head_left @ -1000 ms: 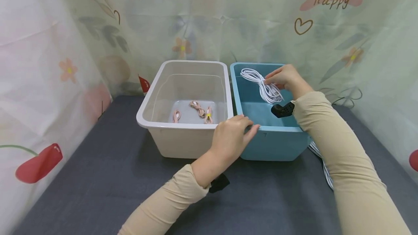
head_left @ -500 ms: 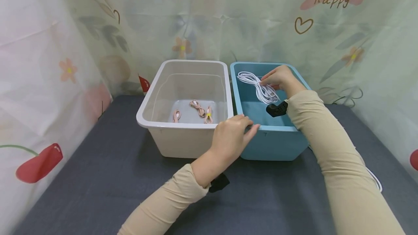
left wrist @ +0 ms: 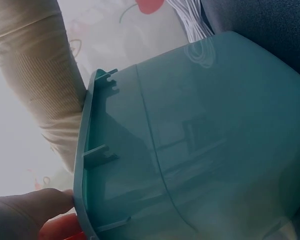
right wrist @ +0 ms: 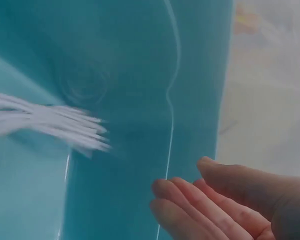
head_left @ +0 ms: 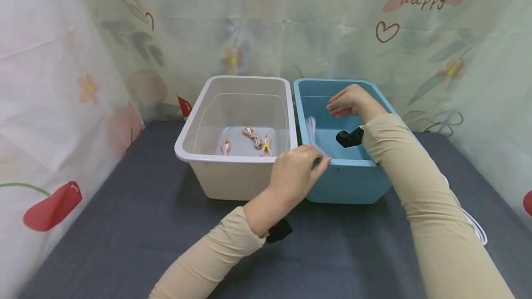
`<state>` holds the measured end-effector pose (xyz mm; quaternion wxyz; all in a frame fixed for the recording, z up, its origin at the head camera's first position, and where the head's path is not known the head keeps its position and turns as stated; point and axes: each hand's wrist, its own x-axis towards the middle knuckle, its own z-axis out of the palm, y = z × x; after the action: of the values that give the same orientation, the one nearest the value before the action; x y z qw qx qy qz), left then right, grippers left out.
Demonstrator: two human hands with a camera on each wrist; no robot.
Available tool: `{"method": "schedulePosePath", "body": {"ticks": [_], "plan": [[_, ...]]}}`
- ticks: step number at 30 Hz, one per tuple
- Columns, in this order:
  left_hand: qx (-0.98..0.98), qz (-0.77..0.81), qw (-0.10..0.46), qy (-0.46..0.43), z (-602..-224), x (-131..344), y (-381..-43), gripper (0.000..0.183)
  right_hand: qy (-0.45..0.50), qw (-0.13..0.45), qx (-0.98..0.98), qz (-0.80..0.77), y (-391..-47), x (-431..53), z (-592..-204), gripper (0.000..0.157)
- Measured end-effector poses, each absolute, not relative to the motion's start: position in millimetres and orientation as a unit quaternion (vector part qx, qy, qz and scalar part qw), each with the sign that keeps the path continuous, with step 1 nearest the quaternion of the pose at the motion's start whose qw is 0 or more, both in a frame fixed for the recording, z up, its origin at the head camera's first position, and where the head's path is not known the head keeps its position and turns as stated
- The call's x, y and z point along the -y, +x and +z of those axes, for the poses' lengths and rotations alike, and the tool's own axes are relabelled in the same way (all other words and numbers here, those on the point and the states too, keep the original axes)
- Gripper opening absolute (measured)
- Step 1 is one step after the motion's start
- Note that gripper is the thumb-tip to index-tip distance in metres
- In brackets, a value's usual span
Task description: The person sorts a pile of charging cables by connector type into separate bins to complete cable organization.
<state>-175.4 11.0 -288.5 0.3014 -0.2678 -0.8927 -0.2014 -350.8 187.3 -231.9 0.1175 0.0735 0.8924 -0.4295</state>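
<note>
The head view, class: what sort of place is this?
Probably a makeshift indoor workspace, screened off: creased, pale flower-printed sheeting hangs behind and at both sides of a flat dark-grey tabletop, where a beige rectangular plastic tub and a blue rectangular plastic tub stand side by side.

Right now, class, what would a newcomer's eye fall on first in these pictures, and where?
Probably the deep blue plastic tub, right of a similar light-grey plastic tub holding three small pink cord bundles. Next, the blurred bundle of white cord inside the blue tub, near its left wall and apart from the person's open right hand.
</note>
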Motion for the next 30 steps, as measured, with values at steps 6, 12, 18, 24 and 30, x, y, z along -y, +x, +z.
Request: {"method": "schedulePosePath", "body": {"ticks": [6,12,18,24,30], "plan": [[0.898,-0.203,0.287,-0.264,-286,-12,-175,0.02,0.059,0.139,-0.874,-0.461,-345,-194,-224,0.049],[0.903,-0.198,0.283,-0.257,-285,-12,-174,0.02,0.014,0.161,-0.853,-0.497,-330,-200,-207,0.054],[0.9,-0.204,0.287,-0.258,-287,-12,-175,0.02,-0.042,0.164,-0.846,-0.506,-309,-213,-190,0.057],[0.893,-0.217,0.296,-0.26,-291,-13,-174,0.02,-0.064,0.141,-0.847,-0.508,-289,-234,-185,0.06],[0.885,-0.238,0.299,-0.267,-293,-14,-174,0.017,-0.068,0.13,-0.849,-0.508,-273,-255,-188,0.034]]}}
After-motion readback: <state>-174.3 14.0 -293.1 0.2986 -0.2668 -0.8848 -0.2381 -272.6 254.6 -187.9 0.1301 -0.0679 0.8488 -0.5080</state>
